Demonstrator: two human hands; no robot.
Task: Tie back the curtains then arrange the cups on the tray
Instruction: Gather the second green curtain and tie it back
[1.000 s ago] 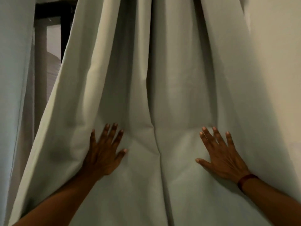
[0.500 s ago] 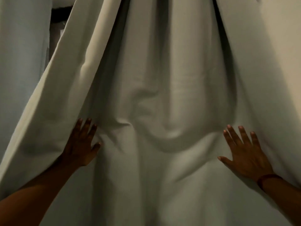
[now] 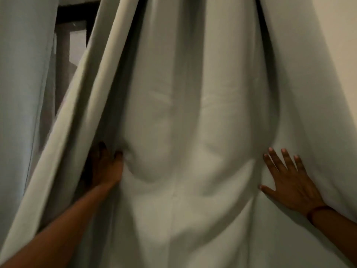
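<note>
A pale grey-green curtain (image 3: 185,113) hangs right in front of me and fills most of the view in deep folds. My left hand (image 3: 105,167) presses into a fold at its left side, with the fingers partly buried in the cloth. My right hand (image 3: 289,180) lies flat on the right side, fingers spread, with a dark red band at the wrist. The cloth bulges between the two hands. No cups or tray are in view.
A second curtain panel (image 3: 21,93) hangs at the far left. Between the two panels a dark window frame (image 3: 75,16) shows in the gap. A plain pale wall (image 3: 340,45) stands at the right.
My left hand has slid rightward and dug into a fold. The curtain has bunched into a deeper bulge between my hands, and the left gap has widened.
</note>
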